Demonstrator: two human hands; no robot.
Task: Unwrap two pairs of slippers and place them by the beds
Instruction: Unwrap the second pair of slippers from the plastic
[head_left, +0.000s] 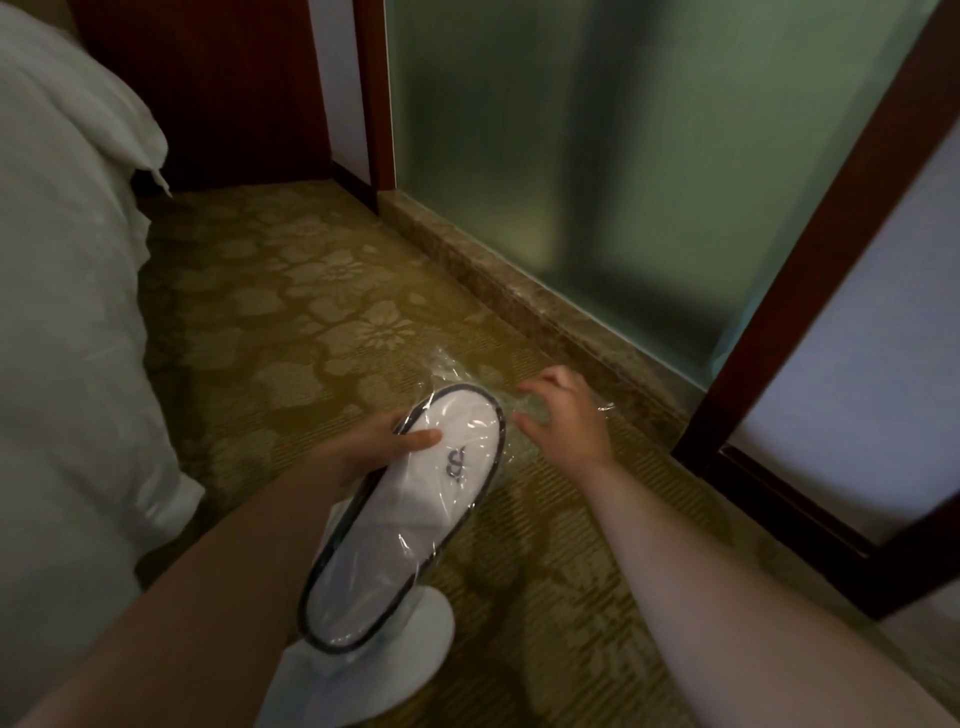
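Gripping the wrapped slippers (415, 514) near the toe, the left hand (374, 447) is closed on them; their long axis runs toward the body, while the right hand (566, 415), fingers loosely curled, pinches the plastic wrap (467, 371) just beyond the toe.

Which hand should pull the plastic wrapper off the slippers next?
Right. The right hand is already pinching the loose end of the clear wrapper past the toe, while the left hand is clamped around the wrapped slippers, steadying them.

One wrapped slipper pack (415, 499), two hands: left (382, 441), right (563, 415); one bed (62, 312).
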